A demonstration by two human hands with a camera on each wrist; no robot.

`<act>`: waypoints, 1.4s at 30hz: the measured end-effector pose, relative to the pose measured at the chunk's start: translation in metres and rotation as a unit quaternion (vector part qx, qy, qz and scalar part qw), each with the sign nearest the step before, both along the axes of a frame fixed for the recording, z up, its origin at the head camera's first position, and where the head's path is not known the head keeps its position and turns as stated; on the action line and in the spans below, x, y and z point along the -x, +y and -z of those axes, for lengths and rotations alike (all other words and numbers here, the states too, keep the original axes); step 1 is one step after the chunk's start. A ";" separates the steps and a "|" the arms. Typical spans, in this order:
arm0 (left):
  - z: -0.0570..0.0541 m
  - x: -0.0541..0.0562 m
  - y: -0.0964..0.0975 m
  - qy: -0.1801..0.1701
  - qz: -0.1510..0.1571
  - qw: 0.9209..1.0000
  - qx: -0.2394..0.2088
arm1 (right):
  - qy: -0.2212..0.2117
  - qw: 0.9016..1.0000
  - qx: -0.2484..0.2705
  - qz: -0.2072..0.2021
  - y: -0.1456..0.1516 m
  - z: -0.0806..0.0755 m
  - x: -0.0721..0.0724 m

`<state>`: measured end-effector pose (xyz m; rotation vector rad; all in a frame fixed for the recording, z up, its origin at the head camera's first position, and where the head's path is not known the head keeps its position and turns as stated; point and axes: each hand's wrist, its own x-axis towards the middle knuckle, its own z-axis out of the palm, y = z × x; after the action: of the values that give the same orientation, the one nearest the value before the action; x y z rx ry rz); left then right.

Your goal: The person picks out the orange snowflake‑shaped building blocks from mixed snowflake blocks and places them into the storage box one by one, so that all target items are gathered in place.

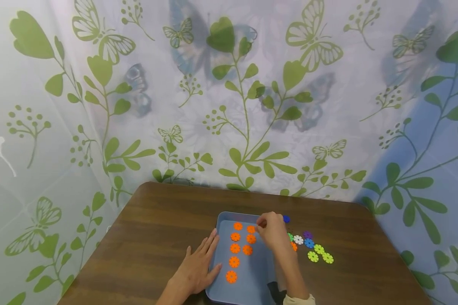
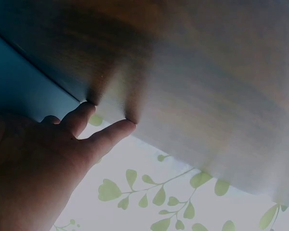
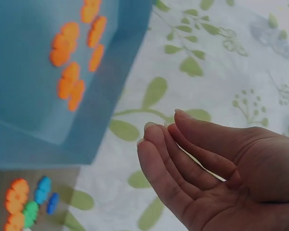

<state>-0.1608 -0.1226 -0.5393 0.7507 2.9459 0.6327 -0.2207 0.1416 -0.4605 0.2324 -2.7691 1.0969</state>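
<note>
A blue-grey tray (image 1: 252,279) lies on the table, bearing orange flower-shaped discs (image 1: 234,262) in two columns, the left one longer. Along the tray's left rim rests my left hand (image 1: 198,267), fingers straight and thumb over the inside. In the left wrist view, fingers of the left hand (image 2: 43,149) extend past the tray's edge. My right hand (image 1: 272,233) hovers at the tray's upper right side. The right wrist view has the right hand (image 3: 221,168) with gently bent fingers, the thumb close to the fingertips and nothing visible between them.
Right of the tray, loose discs lie on the brown wooden table (image 1: 168,220): yellow-green discs (image 1: 313,256), a white disc (image 1: 298,239), a blue disc (image 1: 309,242), a purple disc (image 1: 307,234) and others. A leaf-and-butterfly curtain (image 1: 198,140) hangs behind the table.
</note>
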 end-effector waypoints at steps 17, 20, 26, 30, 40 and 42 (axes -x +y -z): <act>0.003 0.000 -0.001 0.006 0.000 1.000 -0.001 | 0.030 0.998 0.004 0.051 0.029 -0.053 -0.017; 0.002 -0.001 0.000 0.006 0.003 1.000 0.000 | 0.026 0.998 -0.001 0.062 0.038 -0.054 -0.018; 0.002 -0.001 0.001 0.008 0.006 1.000 0.002 | 0.010 0.997 -0.014 0.080 0.060 -0.050 -0.017; -0.001 -0.001 0.001 -0.004 -0.002 1.000 0.009 | -0.003 0.997 -0.008 0.083 0.073 -0.045 -0.015; -0.004 -0.001 0.003 -0.016 -0.005 1.000 0.012 | -0.073 0.991 -0.004 0.114 0.097 -0.022 -0.013; -0.003 -0.001 0.003 -0.014 -0.005 1.000 0.012 | -0.079 0.990 -0.008 0.116 0.100 -0.017 -0.011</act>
<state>-0.1599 -0.1194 -0.5365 0.7179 2.9282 0.6027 -0.2095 0.2420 -0.4432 -0.1810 -2.8505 1.0760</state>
